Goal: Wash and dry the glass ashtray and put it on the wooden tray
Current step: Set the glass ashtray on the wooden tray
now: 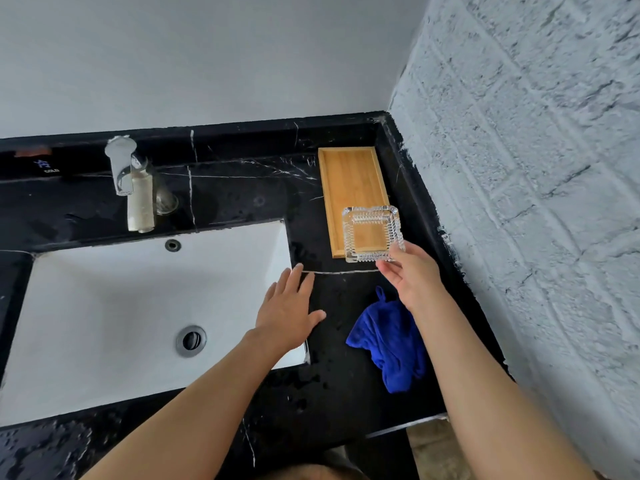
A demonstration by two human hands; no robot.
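There, the right hand (pixel 410 275) held the glass ashtray (pixel 372 233) by its near right corner, fingers pinched on the ribbed rim. The ashtray was over the near end of the wooden tray (pixel 349 178); whether it touched the wood could not be told. The tray lay lengthwise in the far right corner of the black marble counter (pixel 242 188), close to the rough grey wall (pixel 536 168). The left hand (pixel 289 311) was spread flat, fingers wide, holding nothing, over the right edge of the white sink (pixel 121 306). A crumpled blue cloth (pixel 388 348) lay near the counter's front right edge, partly under the right forearm. Behind the chrome tap (pixel 121 164), at the counter's far left edge, a small white label read "COLD".
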